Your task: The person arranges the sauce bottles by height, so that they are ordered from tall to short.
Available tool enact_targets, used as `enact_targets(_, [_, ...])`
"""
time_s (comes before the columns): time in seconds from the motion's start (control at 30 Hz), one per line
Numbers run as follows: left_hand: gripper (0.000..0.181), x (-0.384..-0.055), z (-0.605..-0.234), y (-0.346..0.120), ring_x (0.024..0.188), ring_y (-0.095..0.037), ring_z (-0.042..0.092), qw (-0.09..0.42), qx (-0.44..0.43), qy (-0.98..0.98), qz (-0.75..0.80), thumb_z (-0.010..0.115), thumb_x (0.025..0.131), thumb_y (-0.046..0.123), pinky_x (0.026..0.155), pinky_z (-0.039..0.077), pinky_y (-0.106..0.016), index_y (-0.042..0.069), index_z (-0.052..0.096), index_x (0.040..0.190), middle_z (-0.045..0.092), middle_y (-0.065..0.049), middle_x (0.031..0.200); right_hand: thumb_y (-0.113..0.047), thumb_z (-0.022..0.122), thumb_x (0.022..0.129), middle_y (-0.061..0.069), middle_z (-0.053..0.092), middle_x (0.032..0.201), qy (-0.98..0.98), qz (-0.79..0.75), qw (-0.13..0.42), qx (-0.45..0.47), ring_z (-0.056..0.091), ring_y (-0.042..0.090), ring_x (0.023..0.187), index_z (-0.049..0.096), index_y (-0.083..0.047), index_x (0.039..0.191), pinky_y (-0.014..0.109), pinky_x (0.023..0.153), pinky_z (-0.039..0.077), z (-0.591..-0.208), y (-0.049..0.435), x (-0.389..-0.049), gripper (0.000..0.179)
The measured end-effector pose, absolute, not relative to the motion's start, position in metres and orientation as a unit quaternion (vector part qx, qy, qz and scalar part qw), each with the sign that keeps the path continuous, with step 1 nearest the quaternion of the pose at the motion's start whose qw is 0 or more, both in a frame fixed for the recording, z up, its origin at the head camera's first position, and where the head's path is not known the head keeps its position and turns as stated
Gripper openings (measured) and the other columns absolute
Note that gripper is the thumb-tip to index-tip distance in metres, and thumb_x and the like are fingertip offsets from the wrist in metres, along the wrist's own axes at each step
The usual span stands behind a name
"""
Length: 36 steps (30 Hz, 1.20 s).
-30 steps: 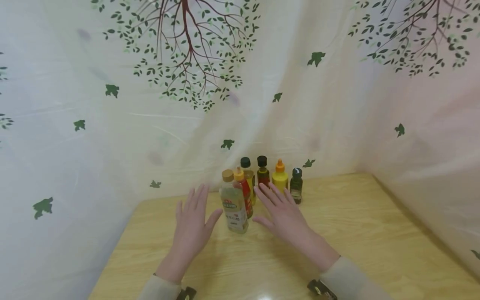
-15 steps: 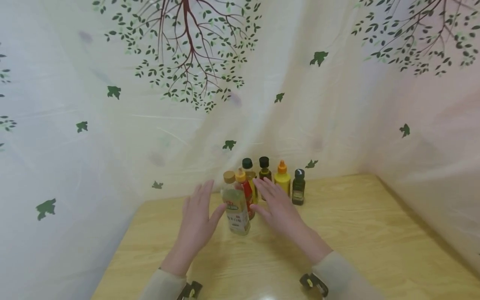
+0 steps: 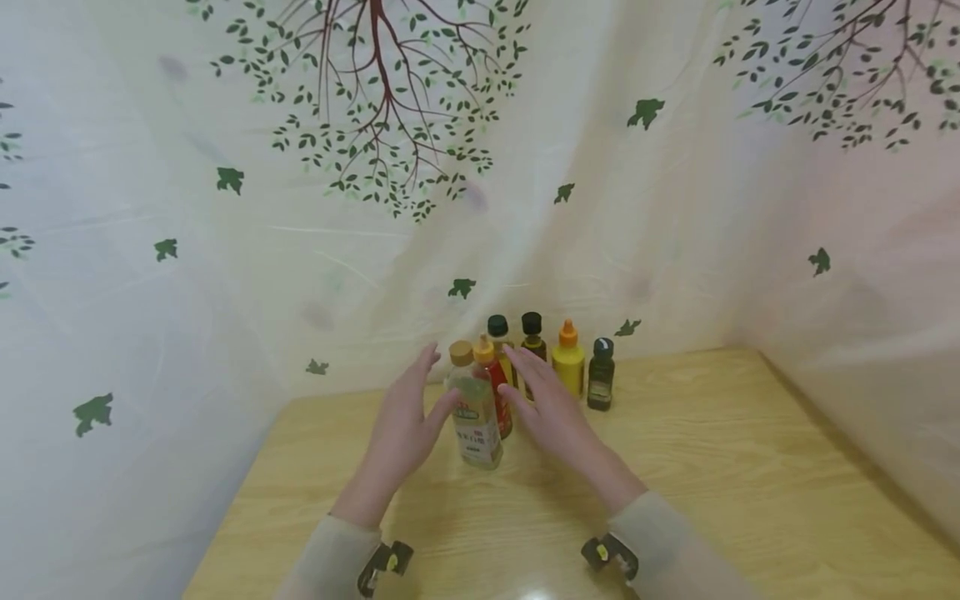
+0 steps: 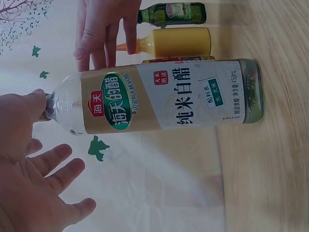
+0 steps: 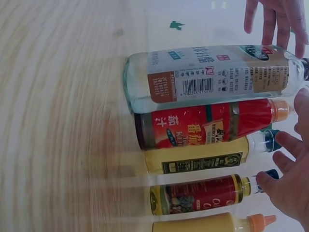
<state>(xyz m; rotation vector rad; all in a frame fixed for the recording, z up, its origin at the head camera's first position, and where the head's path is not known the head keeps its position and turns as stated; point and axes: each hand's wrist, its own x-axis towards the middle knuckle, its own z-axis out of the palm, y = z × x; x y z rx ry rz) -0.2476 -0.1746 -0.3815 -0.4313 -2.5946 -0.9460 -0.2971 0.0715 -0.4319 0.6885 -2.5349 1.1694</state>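
A clear glass vinegar bottle point(image 3: 477, 442) with a gold cap stands upright at the front of a cluster of bottles. To its left is my left hand point(image 3: 405, 421), fingers spread; in the left wrist view its thumb overlaps the bottle's cap, and contact is unclear. My right hand point(image 3: 553, 412) hovers to the bottle's right, fingers extended and holding nothing. Behind the vinegar stand a red ketchup bottle point(image 5: 227, 123) and a pale oil bottle point(image 5: 203, 155). An olive oil bottle point(image 5: 203, 195) is partly hidden by the right hand in the head view.
A yellow squeeze bottle point(image 3: 568, 367) with an orange nozzle and a small dark green bottle point(image 3: 601, 379) stand at the right of the cluster. All rest on a wooden table point(image 3: 712, 467). A pale curtain point(image 3: 337, 275) printed with leaves hangs behind and at the sides.
Both hands have moved inward toward the vinegar bottle, the left one rightward and turning its palm in. The bottles keep their places, with the view shifting slightly.
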Motion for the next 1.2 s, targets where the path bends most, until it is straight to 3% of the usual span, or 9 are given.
enact_targets(0.33, [0.076,-0.255,-0.377,-0.168,0.158,-0.037,0.042,0.170,-0.163,-0.910,-0.342,0.065,0.114,0.037,0.127,0.036,-0.064,0.022,0.027,0.177,0.049,-0.010,0.169,-0.044,0.054,0.117,0.001,0.040,0.175,-0.846,0.466,0.122,0.230,0.039,0.034,0.160,0.036,-0.028,0.175,0.063,0.129,0.033,-0.433,0.063,-0.307,0.062])
enact_targets(0.57, [0.073,-0.261,-0.377,-0.164,0.156,-0.037,0.045,0.178,-0.185,-0.903,-0.344,0.066,0.113,0.034,0.126,0.038,-0.064,0.020,0.030,0.176,0.052,-0.010,0.167,-0.048,0.054,0.116,0.000,0.047,0.170,-0.833,0.505,0.105,0.202,0.045,0.030,0.157,0.034,-0.041,0.173,0.065,0.126,0.037,-0.428,0.055,-0.312,0.061])
enact_targets(0.87, [0.066,-0.264,-0.382,-0.163,0.156,-0.035,0.046,0.178,-0.187,-0.895,-0.363,0.064,0.114,0.032,0.127,0.038,-0.062,0.020,0.037,0.173,0.049,-0.009,0.170,-0.043,0.054,0.117,0.000,0.054,0.163,-0.819,0.530,0.089,0.201,0.053,0.030,0.148,0.038,-0.039,0.172,0.067,0.125,0.038,-0.429,0.047,-0.315,0.058])
enact_targets(1.2, [0.059,-0.271,-0.378,-0.159,0.145,-0.036,0.059,0.190,-0.180,-0.890,-0.373,0.065,0.114,0.026,0.121,0.046,-0.064,0.023,0.045,0.169,0.066,-0.011,0.152,-0.047,0.051,0.117,0.003,0.056,0.164,-0.813,0.533,0.088,0.219,0.048,0.037,0.153,0.039,-0.040,0.172,0.072,0.124,0.036,-0.428,0.048,-0.325,0.057])
